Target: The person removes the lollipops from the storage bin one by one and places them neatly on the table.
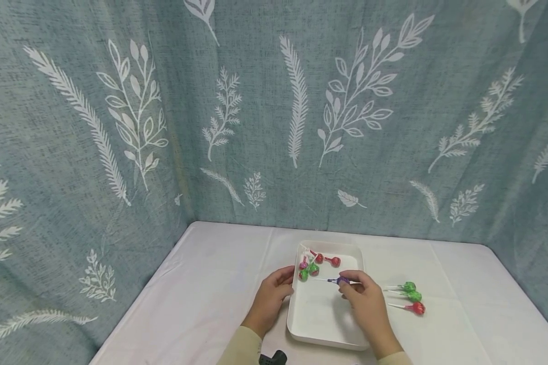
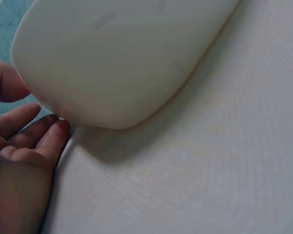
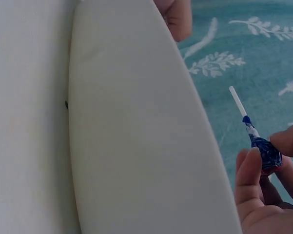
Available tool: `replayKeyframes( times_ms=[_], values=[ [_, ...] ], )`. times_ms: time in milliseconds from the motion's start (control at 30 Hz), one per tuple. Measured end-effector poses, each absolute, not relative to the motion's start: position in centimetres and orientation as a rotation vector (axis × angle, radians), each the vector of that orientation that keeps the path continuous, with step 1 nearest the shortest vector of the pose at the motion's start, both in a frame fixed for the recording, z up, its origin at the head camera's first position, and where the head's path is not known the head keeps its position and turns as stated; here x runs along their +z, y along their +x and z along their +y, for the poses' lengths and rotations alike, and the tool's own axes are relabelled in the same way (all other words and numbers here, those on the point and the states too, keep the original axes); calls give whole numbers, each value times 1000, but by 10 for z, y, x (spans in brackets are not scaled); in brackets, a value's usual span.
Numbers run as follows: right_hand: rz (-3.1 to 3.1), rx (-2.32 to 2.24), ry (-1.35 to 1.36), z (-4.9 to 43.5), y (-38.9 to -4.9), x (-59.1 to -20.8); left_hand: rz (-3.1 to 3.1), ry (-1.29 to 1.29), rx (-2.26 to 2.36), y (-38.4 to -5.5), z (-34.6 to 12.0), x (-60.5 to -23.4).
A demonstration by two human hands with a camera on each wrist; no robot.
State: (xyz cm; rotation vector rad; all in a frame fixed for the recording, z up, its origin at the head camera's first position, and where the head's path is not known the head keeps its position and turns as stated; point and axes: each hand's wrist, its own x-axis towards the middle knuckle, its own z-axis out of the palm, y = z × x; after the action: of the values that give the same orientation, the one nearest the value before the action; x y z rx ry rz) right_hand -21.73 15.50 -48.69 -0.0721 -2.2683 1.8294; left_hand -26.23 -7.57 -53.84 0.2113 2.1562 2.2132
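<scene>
Below the left hand (image 1: 269, 298), the head view's bottom edge cuts off a black object (image 1: 278, 358); the right hand (image 1: 366, 299) partly hides the purple-wrapped lollipop (image 1: 343, 280).

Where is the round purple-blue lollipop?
In the head view, the lollipop is pinched by the right hand over the white rectangular tray, toward its right side.

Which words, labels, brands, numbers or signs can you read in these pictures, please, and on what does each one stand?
None can be read.
Blue-wrapped lollipop in the right hand: any print is too blurred to read.
Other lollipops: any print is too small to read.
White tray: no lettering shows.
Curtain: white leaf patterns only, no words.
</scene>
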Motion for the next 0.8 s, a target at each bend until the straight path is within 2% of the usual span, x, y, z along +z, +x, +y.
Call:
replayKeyframes(
  times_ms=[467,800],
  values=[
    [-2280,1793,-122,182,-209,-485,2171,229,2202,-264,-78,-543],
    [-2376,1703,-257,205,-203,-483,2173,216,2206,-265,-76,-544]
  ],
)
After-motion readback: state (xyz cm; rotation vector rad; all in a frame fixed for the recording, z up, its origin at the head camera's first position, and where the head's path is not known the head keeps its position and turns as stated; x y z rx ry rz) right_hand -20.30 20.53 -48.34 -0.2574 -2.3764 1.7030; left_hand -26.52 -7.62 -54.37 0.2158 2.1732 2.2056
